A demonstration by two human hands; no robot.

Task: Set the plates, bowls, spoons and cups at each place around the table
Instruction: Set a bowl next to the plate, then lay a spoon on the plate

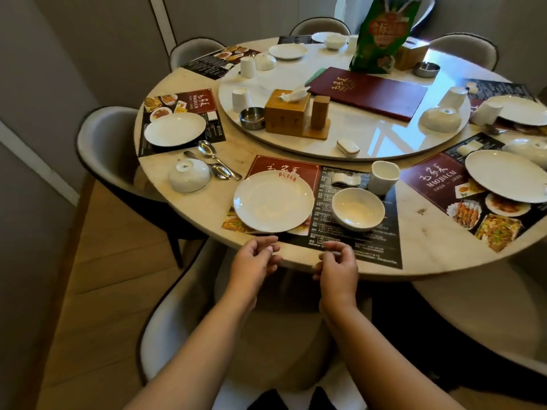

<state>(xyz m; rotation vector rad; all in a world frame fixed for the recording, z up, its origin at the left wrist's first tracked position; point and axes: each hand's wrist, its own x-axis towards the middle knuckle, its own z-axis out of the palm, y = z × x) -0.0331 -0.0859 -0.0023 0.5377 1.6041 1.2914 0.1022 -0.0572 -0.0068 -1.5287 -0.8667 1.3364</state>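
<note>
Round table (207, 202); both hands' fingers (270, 242) loosely curled.

Round marble table (207, 216) bearing a glass turntable (370, 143) at centre and printed placemats (355, 229) round the rim; between two near-left mats, straight on the marble, an upturned bowl (189, 175) beside two steel spoons (217, 161).

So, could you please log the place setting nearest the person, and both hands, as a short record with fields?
placemat: nearest placemat lies at the table edge
plate: white plate on the placemat's left part
bowl: white bowl upright, right of the plate
cup: white cup upright behind the bowl
spoon rest: spoon rest empty, left of the cup
spoons: two metal spoons lie off the placemat, to its left
left hand: left hand loosely curled, holds nothing
right hand: right hand loosely curled, holds nothing
</note>
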